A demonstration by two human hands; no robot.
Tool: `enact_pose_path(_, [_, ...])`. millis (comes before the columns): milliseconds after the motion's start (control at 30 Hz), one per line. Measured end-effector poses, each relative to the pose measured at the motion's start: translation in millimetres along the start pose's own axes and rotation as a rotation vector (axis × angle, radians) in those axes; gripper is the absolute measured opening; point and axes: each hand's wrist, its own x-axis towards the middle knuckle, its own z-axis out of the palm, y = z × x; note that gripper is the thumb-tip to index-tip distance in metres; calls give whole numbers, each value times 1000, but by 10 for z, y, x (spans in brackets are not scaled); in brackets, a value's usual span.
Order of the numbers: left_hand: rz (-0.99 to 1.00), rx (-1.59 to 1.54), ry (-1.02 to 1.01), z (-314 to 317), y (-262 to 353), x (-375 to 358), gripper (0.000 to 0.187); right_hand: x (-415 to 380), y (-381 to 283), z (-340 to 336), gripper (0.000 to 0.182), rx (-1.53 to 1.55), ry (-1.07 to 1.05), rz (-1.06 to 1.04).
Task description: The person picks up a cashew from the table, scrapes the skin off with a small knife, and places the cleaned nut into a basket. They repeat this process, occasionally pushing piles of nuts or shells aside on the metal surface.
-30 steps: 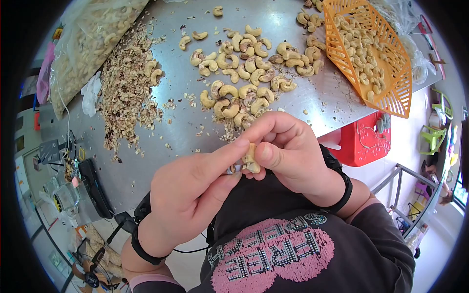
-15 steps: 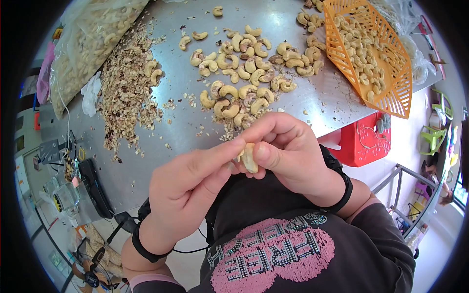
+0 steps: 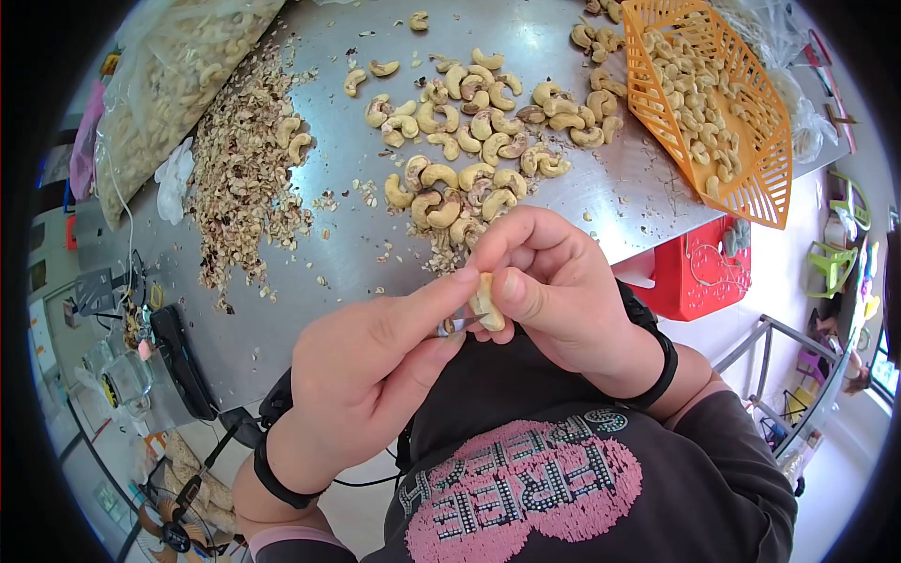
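Note:
My right hand (image 3: 554, 281) pinches a pale cashew nut (image 3: 485, 302) between thumb and fingers, just above my chest. My left hand (image 3: 371, 361) grips a small metal blade (image 3: 455, 326), its tip against the nut and my index finger stretched along it. Both hands meet near the front edge of the steel table (image 3: 310, 272). A loose heap of cashews (image 3: 469, 150) lies on the table just beyond my hands.
A heap of peeled skins (image 3: 239, 174) covers the table's left side, beside a plastic bag of cashews (image 3: 164, 89). An orange basket (image 3: 713, 103) with peeled nuts sits at the right. A red crate (image 3: 699, 272) stands below the table edge.
The small blade shows again under my left index finger, against the nut. My right hand has turned the nut slightly and risen a little.

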Motion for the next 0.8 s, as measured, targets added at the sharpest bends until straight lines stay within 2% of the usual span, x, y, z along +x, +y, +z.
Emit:
enact_pose_path(67, [97, 68, -12, -16, -20, 17, 40, -3, -2, 12, 17, -18, 22, -5])
enact_pose_path(200, [164, 177, -13, -27, -47, 16, 40, 1, 33, 15, 15, -33, 35, -21])
enact_pose_path(300, [252, 267, 34, -26, -62, 3, 38, 11, 81, 22, 14, -46, 22, -114])
enact_pose_path(367, [80, 112, -1, -28, 7, 2, 36, -1, 75, 41, 13, -44, 53, -81])
enact_pose_path(400, [80, 112, -1, -29, -6, -10, 36, -4, 59, 47, 13, -44, 54, -80])
enact_pose_path(467, [-79, -153, 28, -37, -46, -35, 36, -7, 23, 52, 14, -21, 52, -26])
enact_pose_path(567, [-39, -35, 13, -52, -42, -20, 36, 4, 19, 40, 15, -19, 43, -26])
enact_pose_path(700, [-90, -11, 10, -50, 3, -16, 36, 5, 36, 24, 16, -33, 35, -40])
enact_pose_path(800, [-36, 18, -9, -53, 6, 20, 36, -2, 32, 29, 17, -52, 67, -19])
